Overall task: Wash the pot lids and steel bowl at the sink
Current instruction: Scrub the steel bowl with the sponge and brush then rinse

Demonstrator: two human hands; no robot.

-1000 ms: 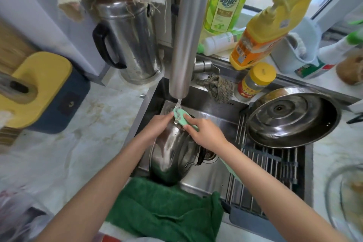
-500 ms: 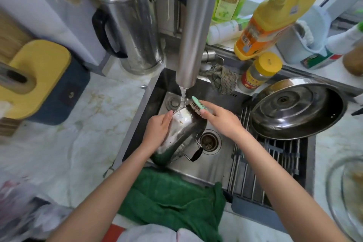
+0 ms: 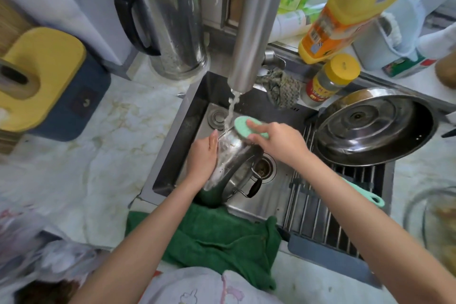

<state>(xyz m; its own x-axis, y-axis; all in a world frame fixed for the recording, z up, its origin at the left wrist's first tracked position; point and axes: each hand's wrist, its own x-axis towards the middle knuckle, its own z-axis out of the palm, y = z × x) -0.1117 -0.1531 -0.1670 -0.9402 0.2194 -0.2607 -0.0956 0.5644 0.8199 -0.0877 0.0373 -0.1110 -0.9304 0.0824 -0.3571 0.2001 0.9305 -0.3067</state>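
A steel pot lid (image 3: 232, 163) with a black-tipped wire handle stands tilted in the sink (image 3: 261, 195), under water running from the tap (image 3: 256, 22). My left hand (image 3: 203, 158) holds the lid's left rim, fingers pointing up. My right hand (image 3: 276, 142) grips a green scrubbing brush (image 3: 243, 126) against the lid's upper edge. A second, large steel lid (image 3: 375, 128) lies upside down on the drying rack (image 3: 320, 215) at the right.
A green towel (image 3: 209, 237) hangs over the sink's front edge. A steel kettle (image 3: 167, 17) stands behind the sink at left. Detergent bottles (image 3: 340, 15), a yellow-capped jar (image 3: 330, 79) and a rag (image 3: 281, 86) line the back. A glass bowl (image 3: 434, 224) sits far right.
The view has moved closer. My right hand turned the green brush flat onto the lid's upper edge. The lid stays tilted under the stream, my left hand lower along its rim.
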